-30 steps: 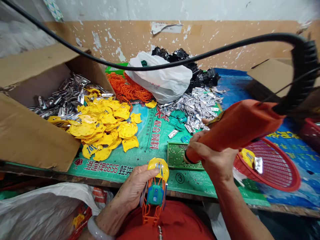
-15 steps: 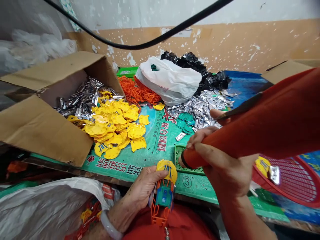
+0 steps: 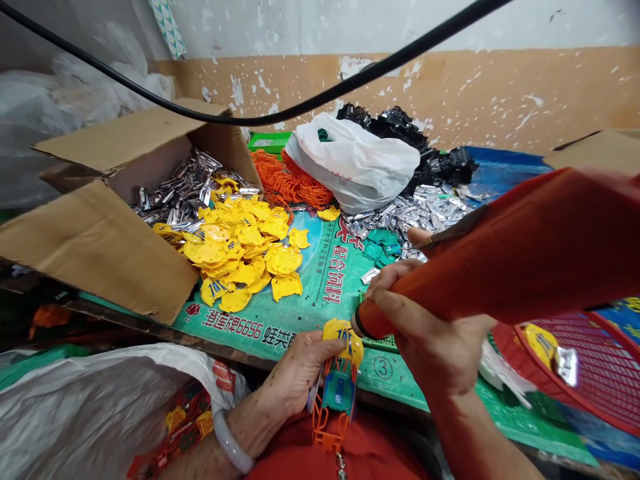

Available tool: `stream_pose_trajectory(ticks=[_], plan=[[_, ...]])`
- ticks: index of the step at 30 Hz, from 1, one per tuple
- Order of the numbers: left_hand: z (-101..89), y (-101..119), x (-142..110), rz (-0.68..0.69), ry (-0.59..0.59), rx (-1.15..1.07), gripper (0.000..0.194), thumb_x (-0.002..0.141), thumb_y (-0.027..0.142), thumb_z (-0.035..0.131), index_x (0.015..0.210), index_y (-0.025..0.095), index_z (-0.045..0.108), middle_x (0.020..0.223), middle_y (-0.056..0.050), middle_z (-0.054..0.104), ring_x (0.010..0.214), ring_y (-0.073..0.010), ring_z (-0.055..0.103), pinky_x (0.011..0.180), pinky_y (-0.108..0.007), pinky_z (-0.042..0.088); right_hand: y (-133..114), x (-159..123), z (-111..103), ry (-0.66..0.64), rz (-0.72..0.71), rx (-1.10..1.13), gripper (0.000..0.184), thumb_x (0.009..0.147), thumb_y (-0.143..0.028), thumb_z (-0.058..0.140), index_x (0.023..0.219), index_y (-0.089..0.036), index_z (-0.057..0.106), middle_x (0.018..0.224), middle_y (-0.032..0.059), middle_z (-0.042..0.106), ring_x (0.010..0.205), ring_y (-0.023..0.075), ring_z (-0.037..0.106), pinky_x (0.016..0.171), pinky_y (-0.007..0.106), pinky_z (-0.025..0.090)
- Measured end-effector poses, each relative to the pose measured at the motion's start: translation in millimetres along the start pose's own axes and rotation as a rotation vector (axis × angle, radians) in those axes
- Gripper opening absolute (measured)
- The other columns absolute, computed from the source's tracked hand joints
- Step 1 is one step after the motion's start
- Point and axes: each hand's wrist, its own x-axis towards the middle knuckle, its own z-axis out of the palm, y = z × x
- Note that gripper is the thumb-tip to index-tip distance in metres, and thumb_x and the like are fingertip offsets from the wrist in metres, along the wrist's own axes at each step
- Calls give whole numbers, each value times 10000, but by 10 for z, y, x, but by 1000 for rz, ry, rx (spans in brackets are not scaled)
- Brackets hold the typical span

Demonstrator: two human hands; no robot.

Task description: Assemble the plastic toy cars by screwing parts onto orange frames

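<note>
My left hand (image 3: 290,373) grips a toy vehicle body with an orange frame and a green-blue middle (image 3: 339,393). Its thumb presses on the yellow cover (image 3: 337,331) at the far end. Wrapped around a thick red electric screwdriver (image 3: 490,267) is my right hand (image 3: 435,337). The screwdriver's nose meets the cover's right edge; the bit itself is hidden. Beyond my left hand lies a heap of yellow covers (image 3: 240,233). Green pieces (image 3: 381,247) and silvery parts (image 3: 425,207) lie behind the screwdriver, and a small green basket (image 3: 385,343) is partly hidden under it.
An open cardboard box (image 3: 100,240) with silvery parts stands left. At the back are orange frames (image 3: 290,183), a white bag (image 3: 355,160) and black parts (image 3: 445,167). A red basket (image 3: 595,373) sits right. A black cable (image 3: 250,121) hangs across the top.
The screwdriver's nose has come down and left, from over the green basket onto the yellow cover. The whole view has shifted, so the things on the table appear farther right and slightly lower.
</note>
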Motion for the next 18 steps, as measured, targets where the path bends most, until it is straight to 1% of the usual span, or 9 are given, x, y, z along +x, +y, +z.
stream_pose_trajectory(ticks=[4,8,13,18], plan=[[-3,-3,7,-6,21,0,335,531,333,842,692,85,685,544,-21,628,435,-91,519,438,-200,409,-2,-8,31,20,-6,13,90,693,-160,679,688,-205,600,677,-4,614,614,153,596,582,322,525],[13,10,-3,-11,13,-33,362,500,338,864,698,87,695,555,-27,646,451,-100,541,456,-206,432,15,-24,48,30,-21,-31,106,680,-156,690,696,-205,597,680,-7,621,614,155,601,615,338,535],[38,24,-13,-15,2,-62,352,489,331,877,673,88,700,542,-32,655,462,-112,563,464,-208,444,18,-42,61,32,-39,-40,117,678,-147,693,687,-218,600,680,-13,618,624,157,610,659,355,554],[55,34,-13,-13,24,-63,330,509,309,869,690,88,705,540,-21,649,451,-97,544,452,-199,426,29,-71,48,15,-11,-34,94,685,-154,698,693,-217,629,693,-8,631,634,160,609,673,369,557]])
